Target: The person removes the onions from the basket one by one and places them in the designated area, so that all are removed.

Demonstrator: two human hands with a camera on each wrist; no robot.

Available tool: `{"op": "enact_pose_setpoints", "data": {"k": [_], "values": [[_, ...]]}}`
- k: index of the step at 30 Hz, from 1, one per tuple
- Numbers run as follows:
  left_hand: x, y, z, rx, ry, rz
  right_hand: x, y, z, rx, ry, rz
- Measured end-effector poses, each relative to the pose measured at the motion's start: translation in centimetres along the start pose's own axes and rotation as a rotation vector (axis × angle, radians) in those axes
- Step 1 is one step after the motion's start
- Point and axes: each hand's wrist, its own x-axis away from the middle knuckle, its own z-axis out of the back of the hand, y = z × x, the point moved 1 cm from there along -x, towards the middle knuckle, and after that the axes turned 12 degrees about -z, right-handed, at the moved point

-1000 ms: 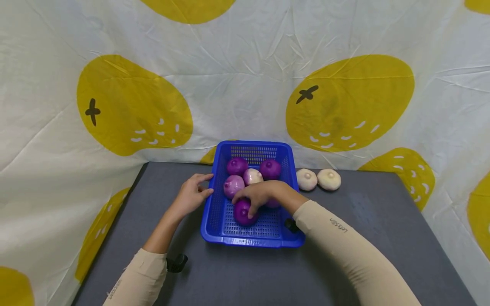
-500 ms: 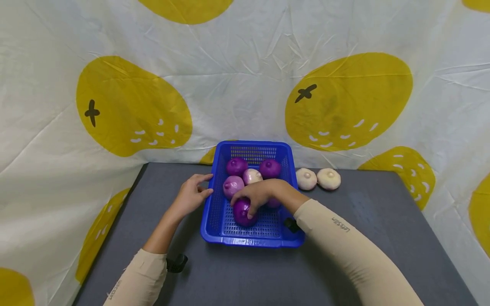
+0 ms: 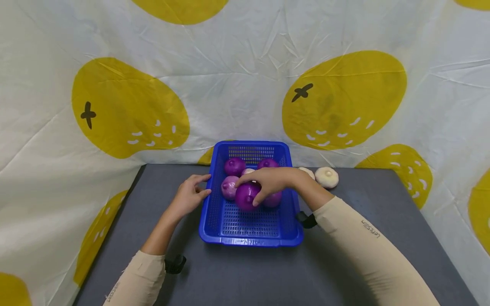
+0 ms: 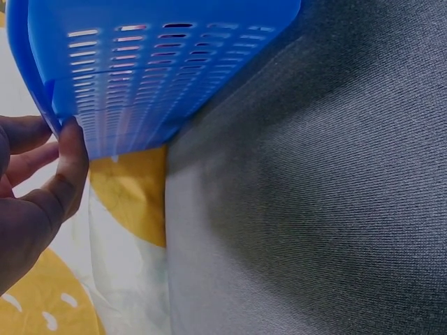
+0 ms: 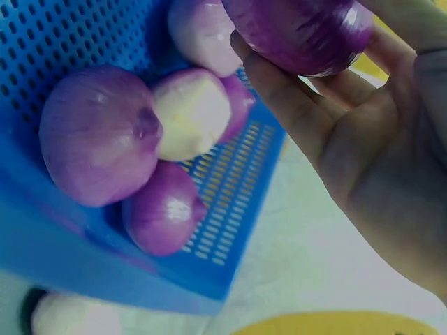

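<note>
My right hand (image 3: 269, 180) grips a dark purple onion (image 3: 246, 197) from above, thumb on one side and fingers on the other. It hangs over the middle of a blue plastic basket (image 3: 250, 242), raised above the basket's floor. Around it in the basket are purple onions (image 3: 235, 166) and a paler purple one (image 3: 229, 188); a pale-fleshed onion (image 5: 192, 115) is mostly behind the hand in the head view. At the basket's left side my left hand (image 3: 187, 197) holds the rim, with thumb and finger at its edge in the left wrist view.
On the dark grey table (image 3: 344, 238), two white onions stand right of the basket: one (image 3: 327, 177) in plain sight, another (image 3: 307, 172) partly behind the right forearm. A white cloth with yellow fruit shapes (image 3: 229, 106) hangs close behind the basket.
My right hand has raised the dark purple onion off the basket's floor and moved it slightly back and right. The left hand stays at the rim.
</note>
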Motion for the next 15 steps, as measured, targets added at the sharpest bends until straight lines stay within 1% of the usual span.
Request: {"op": "enact_pose_setpoints", "data": {"k": [7, 10, 15], "values": [[0.1, 0.0, -0.1, 0.015, 0.006, -0.003, 2.8, 1.1, 0.2, -0.09, 0.091, -0.006], [0.0, 0.0, -0.1, 0.011, 0.003, -0.008, 4.1, 1.7, 0.3, -0.121, 0.144, -0.006], [0.1, 0.1, 0.0, 0.013, 0.004, -0.005, 6.3, 3.0, 0.4, -0.189, 0.209, -0.006]]}}
